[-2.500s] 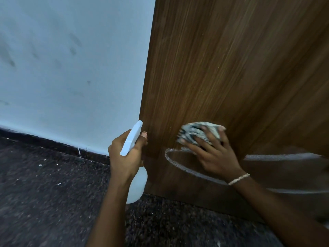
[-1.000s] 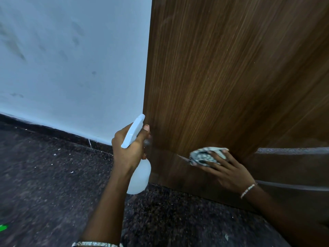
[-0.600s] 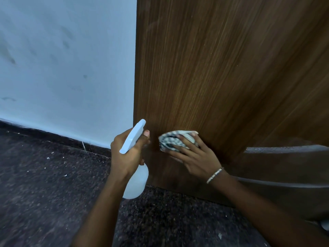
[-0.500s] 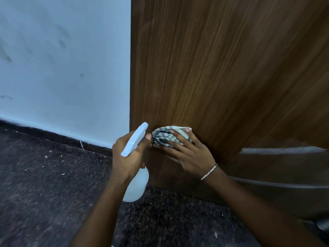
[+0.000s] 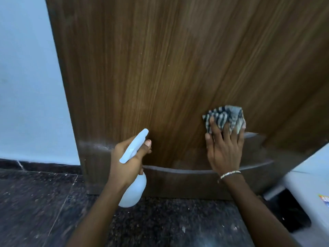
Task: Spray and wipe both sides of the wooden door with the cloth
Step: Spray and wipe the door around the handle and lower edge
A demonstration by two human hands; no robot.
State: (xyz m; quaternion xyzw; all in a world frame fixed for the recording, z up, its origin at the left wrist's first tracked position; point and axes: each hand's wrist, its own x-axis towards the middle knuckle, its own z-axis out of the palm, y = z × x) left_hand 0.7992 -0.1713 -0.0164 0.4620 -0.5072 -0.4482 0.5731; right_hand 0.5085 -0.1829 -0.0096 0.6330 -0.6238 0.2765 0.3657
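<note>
Pressing the striped cloth flat to the wooden door, the right hand sits low on the panel. Its fingers are spread and nearly straight across the cloth's lower half, thumb out to the left: a push, not a pinch. The cloth bunches under and just above the fingertips, touching the wood.

Left of those fingers and a little lower, the left hand wraps the neck of the white spray bottle, fingers curled round it and the thumb lying beside the trigger head. The nozzle tips up toward the door and is close to it, though I cannot tell whether it touches.

Below the right fingers, pale wet arcs curve across the door's bottom band, just above the dark speckled floor. Above and to the left of them the grain runs in long upright lines, and that is the door's long axis — tall, rising out of view.

I judge the step in hand to be wiping the lower part of this face. The next stroke turns on one relation — the wood to cover lies up and leftward from the cloth, between the two hands and above them. The right hand is already on the surface, so it is the nearer one to take that stroke. The door's far face is out of view, so I cannot tell its state.
</note>
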